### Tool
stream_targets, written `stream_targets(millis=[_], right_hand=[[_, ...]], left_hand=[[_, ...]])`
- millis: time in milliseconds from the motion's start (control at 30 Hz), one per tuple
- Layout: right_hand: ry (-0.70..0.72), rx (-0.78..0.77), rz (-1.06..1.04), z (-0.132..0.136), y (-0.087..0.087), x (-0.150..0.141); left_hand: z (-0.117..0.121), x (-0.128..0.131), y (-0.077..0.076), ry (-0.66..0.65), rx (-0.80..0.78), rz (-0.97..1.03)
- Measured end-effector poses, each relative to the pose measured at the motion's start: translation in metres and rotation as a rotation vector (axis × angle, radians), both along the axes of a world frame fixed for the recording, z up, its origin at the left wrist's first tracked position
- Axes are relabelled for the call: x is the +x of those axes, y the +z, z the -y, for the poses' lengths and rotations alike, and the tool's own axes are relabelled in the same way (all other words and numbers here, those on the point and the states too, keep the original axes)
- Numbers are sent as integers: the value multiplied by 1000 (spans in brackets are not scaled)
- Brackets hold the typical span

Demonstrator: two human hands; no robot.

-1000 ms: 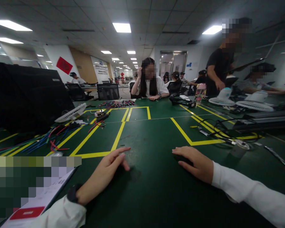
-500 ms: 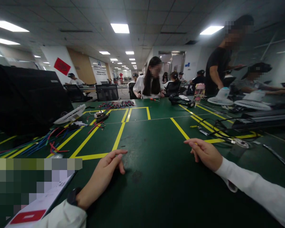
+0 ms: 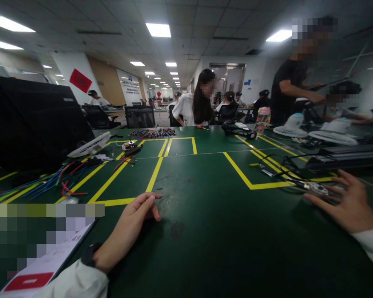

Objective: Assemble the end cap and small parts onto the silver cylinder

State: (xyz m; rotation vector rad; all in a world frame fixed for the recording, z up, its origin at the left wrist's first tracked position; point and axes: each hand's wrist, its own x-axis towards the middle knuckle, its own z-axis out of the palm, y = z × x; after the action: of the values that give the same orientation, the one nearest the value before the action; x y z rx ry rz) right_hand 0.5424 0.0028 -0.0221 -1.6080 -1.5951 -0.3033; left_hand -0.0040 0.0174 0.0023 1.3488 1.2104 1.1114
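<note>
My right hand (image 3: 348, 203) is open at the right side of the table, thumb and fingers spread beside a round silver motor-like part (image 3: 317, 188) with black cables. Whether any finger touches that part I cannot tell. Over the green tabletop (image 3: 205, 231) my left hand (image 3: 138, 215) hangs loose with nothing in it, its fingers slightly bent and apart. A dark band (image 3: 89, 253) circles the left wrist. In front of the left fingers runs yellow tape (image 3: 153, 176).
Colored wires (image 3: 54, 180) and a black case (image 3: 34, 120) are on the left. Metal profiles (image 3: 348, 157) and white fans (image 3: 290, 126) lie to the right. A screwdriver (image 3: 202, 127) is at the far edge, near a seated person (image 3: 186, 107). A bottle (image 3: 262, 120) stands nearby.
My right hand has lifted from a dark object under its palm, then moved right to the round part, its fingers spreading. My left hand has barely shifted. The seated person opposite has leaned and lowered their arms.
</note>
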Motion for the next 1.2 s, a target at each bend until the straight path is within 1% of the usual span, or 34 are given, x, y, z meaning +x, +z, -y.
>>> stream_targets(millis=[33,67,100,167,233,300,367,433,500,533,567,600,667,733,767,833,900,967,1000,1100,1167,1200], right_hand=[[16,-73,-55,1,-4,4],[0,-132,-70,1,-6,7],[-37,-170,-38,2,-7,8],[-75,-234,118,3,-7,11],[-111,-233,226,5,-6,11],[-122,-216,258,6,-3,10],[-109,-197,247,5,1,2],[-78,-175,184,2,10,-16],[-25,-151,25,-4,24,-45],[25,-149,-107,-8,32,-64],[104,-158,-277,-13,40,-84],[214,-182,-482,-17,48,-107],[466,-322,-905,-25,60,-152],[654,-489,-1233,-31,66,-194],[713,-562,-1365,-32,66,-212],[787,-708,-1575,-32,60,-242],[831,-863,-1721,-28,52,-261],[872,-1001,-1786,-23,43,-272],[889,-1038,-1794,-20,39,-275],[917,-1045,-1773,-12,31,-279],[935,-1055,-1750,-8,28,-281],[947,-1085,-1740,-6,27,-281]], left_hand=[[0,0,0,3,-3,2],[0,0,0,7,-7,5],[-1,0,0,10,-13,7],[-1,0,0,17,-21,17],[-1,0,0,18,-19,21],[-1,0,0,15,-9,15],[-1,0,0,12,0,-8],[-1,1,1,12,8,-38],[-2,4,2,8,25,-82],[-4,7,2,5,39,-102],[-5,10,3,0,54,-115],[-7,14,3,-9,69,-117],[-9,25,5,-42,84,-86],[-8,39,9,-71,115,-66],[-6,47,11,-102,142,-97],[0,61,16,-158,219,-168],[6,74,19,-199,289,-242],[12,84,21,-202,361,-274],[14,87,21,-209,406,-282],[16,92,22,-200,530,-290],[17,93,24,-181,557,-298],[17,93,24,-172,558,-309]])
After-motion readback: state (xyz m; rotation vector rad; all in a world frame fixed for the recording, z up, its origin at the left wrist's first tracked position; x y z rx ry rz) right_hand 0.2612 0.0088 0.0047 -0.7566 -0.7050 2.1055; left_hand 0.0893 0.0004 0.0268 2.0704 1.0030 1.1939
